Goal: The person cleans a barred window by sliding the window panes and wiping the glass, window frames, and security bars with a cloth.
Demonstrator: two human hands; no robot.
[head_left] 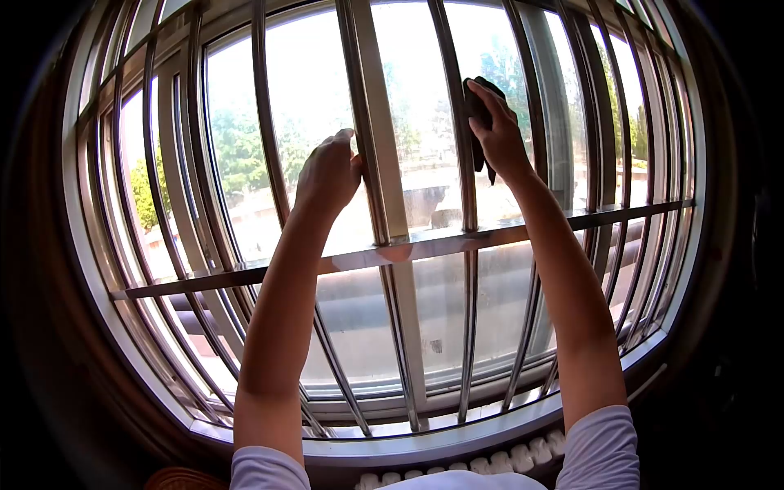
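Observation:
My right hand (500,135) is raised in front of the window glass (420,122), holding a dark cloth (476,147). The cloth hangs down past the fingers, beside an upright metal bar (447,65). Whether it presses on the pane is hard to see. At a lower height, my left hand (328,175) has its fingers curled at another upright bar (359,98), with thumb and fingertips at the bar's left side. A light window frame upright (387,139) stands just behind that bar.
Several upright bars cross the whole window, joined by a horizontal metal crossbar (490,238) below my hands. Under the sill (457,441) is a white radiator (498,462). Trees (237,151) show outside. A brown round object (186,480) lies at the lower left.

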